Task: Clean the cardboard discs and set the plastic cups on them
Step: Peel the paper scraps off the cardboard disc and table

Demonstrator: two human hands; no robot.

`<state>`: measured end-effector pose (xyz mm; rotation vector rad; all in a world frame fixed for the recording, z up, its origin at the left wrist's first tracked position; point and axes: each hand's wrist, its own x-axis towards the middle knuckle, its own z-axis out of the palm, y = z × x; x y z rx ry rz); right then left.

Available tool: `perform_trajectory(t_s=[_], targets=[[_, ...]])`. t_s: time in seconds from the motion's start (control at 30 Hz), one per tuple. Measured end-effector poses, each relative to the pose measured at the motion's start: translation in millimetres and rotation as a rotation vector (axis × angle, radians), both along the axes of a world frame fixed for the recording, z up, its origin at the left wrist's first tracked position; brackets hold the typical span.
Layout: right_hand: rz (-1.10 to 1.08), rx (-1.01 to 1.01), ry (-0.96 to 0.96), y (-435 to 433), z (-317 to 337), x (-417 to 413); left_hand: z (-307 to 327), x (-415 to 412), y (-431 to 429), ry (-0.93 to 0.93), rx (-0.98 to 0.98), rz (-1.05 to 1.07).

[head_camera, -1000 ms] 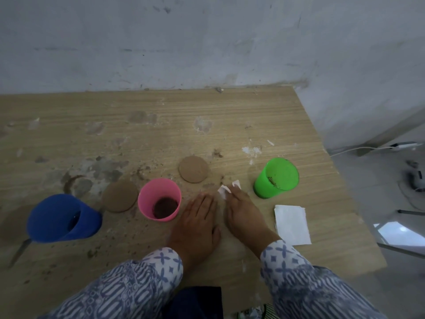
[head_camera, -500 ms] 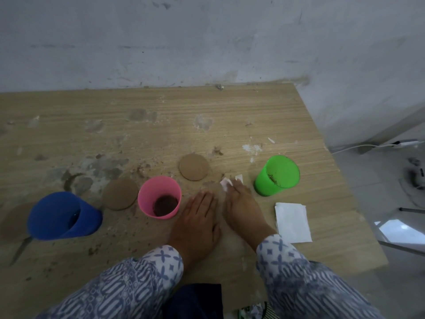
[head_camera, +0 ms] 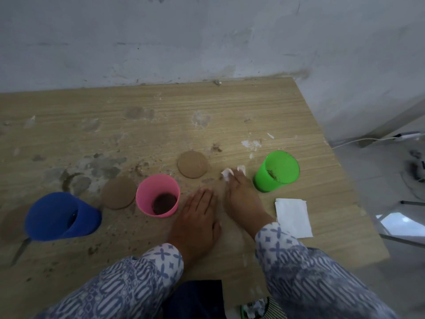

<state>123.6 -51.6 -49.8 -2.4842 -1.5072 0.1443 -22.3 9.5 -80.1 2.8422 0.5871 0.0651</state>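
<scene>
— What sort of room is it?
— A pale wood-grain counter (head_camera: 253,107) sits in a corner against a rough grey plaster wall (head_camera: 207,42). Its top is blotched with grey-brown stains and strewn with dirt crumbs (thickest on the left). A white cable (head_camera: 358,141) lies on the floor at right.

— And what stands on it?
— Three smooth, tapered plastic cups, mouths up. The blue cup (head_camera: 62,217) is at left, the pink cup (head_camera: 157,195) has a dark brown residue in its bottom, and the green cup (head_camera: 277,171) has brown specks inside. Two flat, matt brown cardboard rounds lie bare: the near disc (head_camera: 118,192) between blue and pink, just beside the pink, and the far disc (head_camera: 193,164) behind the pink. A folded tissue (head_camera: 293,217), white and square-edged, lies flat near the right edge.

— The hands?
— The left hand (head_camera: 197,217) lies palm down with straight fingers, holding nothing. The right hand (head_camera: 243,199) presses a crumpled tissue wad (head_camera: 226,174) onto the counter under nearly straight fingertips, between the far disc and the green cup.
</scene>
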Motion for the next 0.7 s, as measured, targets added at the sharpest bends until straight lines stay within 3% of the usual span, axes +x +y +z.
perform_trajectory(t_s=[0.07, 0.27, 0.47, 0.7], targets=[[-0.049, 0.023, 0.045, 15, 8, 1, -1, 0, 0, 0.008, -0.001, 0.001], [0.089, 0.041, 0.057, -16, -6, -14, 3, 0, -1, -0.031, -0.037, 0.0], [0.011, -0.108, -0.054, 9, 1, 3, 2, -1, 0, 0.013, -0.003, -0.002], [0.196, -0.096, -0.047, -16, 8, -19, 4, 0, 0, -0.033, -0.038, -0.014]])
